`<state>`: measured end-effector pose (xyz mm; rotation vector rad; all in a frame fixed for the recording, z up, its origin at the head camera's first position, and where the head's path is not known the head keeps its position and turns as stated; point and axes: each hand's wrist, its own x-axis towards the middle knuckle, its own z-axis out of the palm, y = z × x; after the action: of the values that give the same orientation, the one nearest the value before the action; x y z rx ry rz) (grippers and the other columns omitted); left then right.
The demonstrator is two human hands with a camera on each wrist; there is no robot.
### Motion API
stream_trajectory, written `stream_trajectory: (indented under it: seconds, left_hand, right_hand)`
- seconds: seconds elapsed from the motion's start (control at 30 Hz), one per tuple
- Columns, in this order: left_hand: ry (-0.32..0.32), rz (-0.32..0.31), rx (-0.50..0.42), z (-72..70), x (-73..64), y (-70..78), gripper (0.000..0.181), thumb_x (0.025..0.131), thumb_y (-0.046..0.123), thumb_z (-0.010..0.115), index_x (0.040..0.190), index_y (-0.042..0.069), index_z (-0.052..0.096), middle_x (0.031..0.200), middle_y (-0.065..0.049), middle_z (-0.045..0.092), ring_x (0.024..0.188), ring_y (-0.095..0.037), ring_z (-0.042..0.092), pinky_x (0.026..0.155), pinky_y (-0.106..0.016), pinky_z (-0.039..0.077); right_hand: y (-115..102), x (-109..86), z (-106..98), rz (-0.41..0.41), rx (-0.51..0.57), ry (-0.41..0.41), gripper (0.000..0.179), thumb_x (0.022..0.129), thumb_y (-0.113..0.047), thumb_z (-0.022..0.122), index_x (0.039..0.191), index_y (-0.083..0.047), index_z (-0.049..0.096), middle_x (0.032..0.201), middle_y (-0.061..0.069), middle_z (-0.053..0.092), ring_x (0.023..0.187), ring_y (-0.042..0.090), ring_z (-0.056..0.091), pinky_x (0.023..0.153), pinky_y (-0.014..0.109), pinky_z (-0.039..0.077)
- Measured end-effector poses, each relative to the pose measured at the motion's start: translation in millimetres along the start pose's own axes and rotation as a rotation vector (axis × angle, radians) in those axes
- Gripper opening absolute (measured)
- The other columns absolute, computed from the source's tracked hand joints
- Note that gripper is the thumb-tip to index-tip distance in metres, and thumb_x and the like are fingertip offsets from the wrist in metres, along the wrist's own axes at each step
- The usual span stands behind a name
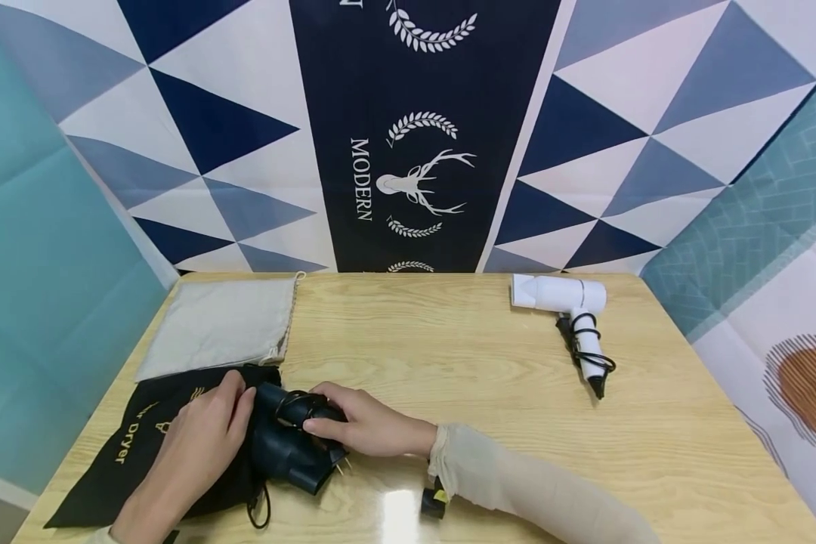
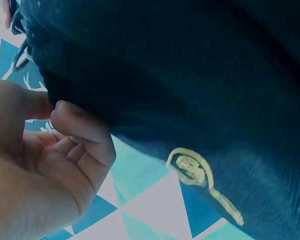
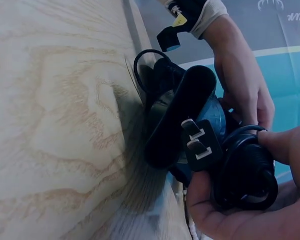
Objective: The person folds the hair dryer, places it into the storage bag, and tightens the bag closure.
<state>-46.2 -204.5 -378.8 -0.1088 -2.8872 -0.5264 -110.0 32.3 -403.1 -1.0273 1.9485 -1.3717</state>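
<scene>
A black drawstring bag (image 1: 136, 446) with gold "Hair Dryer" lettering lies at the table's left front. My left hand (image 1: 200, 438) pinches the edge of its mouth between thumb and fingers; in the left wrist view the fabric hangs from those fingertips (image 2: 74, 120). A dark hair dryer (image 1: 289, 453) lies at the mouth, its far end hidden by the bag and my hand. My right hand (image 1: 374, 423) grips its folded handle, wound with black cord. The two-pronged plug (image 3: 202, 145) sticks out beside the nozzle in the right wrist view.
A light grey cloth bag (image 1: 221, 321) lies at the back left, bordering the black bag. At the back right lies a white hair dryer (image 1: 557, 293), black cord wrapped round its handle. The wooden table (image 1: 415, 340) meets patterned cloth walls at the back and sides.
</scene>
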Motion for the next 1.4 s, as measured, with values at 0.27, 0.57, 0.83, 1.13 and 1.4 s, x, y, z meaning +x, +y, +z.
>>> stream_trajectory:
  seconds: [0.27, 0.57, 0.83, 1.13, 1.4]
  left_hand:
    - [0.042, 0.048, 0.007, 3.0, -1.0, 1.9, 0.021, 0.103, 0.018, 0.053, 0.084, 0.011, 0.046, 0.057, 0.004, 0.037, 0.046, -0.011, 0.037, 0.045, -0.029, 0.028]
    - [0.007, 0.042, 0.013, 1.5, -1.4, 3.7, 0.020, 0.103, 0.019, 0.053, 0.086, 0.011, 0.047, 0.057, 0.004, 0.038, 0.047, -0.011, 0.037, 0.045, -0.029, 0.028]
    - [0.046, 0.072, -0.019, -1.3, -3.9, 6.0, 0.019, 0.104, 0.020, 0.051, 0.087, 0.012, 0.049, 0.058, 0.006, 0.038, 0.049, -0.009, 0.039, 0.046, -0.028, 0.029]
    - [0.074, 0.099, -0.039, -4.8, -4.5, 11.7, 0.019, 0.105, 0.022, 0.050, 0.088, 0.015, 0.048, 0.060, 0.008, 0.038, 0.049, -0.009, 0.037, 0.046, -0.027, 0.029]
    - [0.105, 0.137, 0.010, -4.7, -7.9, 16.4, 0.020, 0.101, 0.017, 0.057, 0.084, 0.014, 0.048, 0.060, 0.009, 0.036, 0.047, -0.007, 0.033, 0.042, -0.025, 0.027]
  right_hand:
    - [0, 12.5, 5, -0.031, -0.008, -0.033, 0.031, 0.104, -0.031, 0.053, 0.130, -0.014, 0.052, 0.095, -0.005, 0.064, 0.083, 0.004, 0.061, 0.082, 0.020, 0.049]
    - [2, 23.6, 13, -0.043, 0.018, -0.022, 0.031, 0.105, -0.027, 0.052, 0.132, -0.011, 0.052, 0.093, -0.004, 0.065, 0.080, 0.002, 0.062, 0.083, 0.019, 0.049]
    - [7, 30.0, 16, -0.046, 0.039, -0.018, 0.029, 0.105, -0.026, 0.052, 0.130, -0.011, 0.052, 0.083, -0.003, 0.067, 0.075, 0.004, 0.064, 0.084, 0.019, 0.049]
    - [8, 34.9, 15, -0.059, 0.082, -0.010, 0.028, 0.106, -0.022, 0.051, 0.130, -0.007, 0.052, 0.083, -0.001, 0.066, 0.074, 0.003, 0.064, 0.076, 0.020, 0.052]
    - [6, 39.1, 17, -0.029, 0.028, 0.026, 0.033, 0.106, -0.029, 0.050, 0.133, -0.010, 0.054, 0.101, -0.004, 0.066, 0.088, 0.000, 0.060, 0.088, 0.018, 0.047]
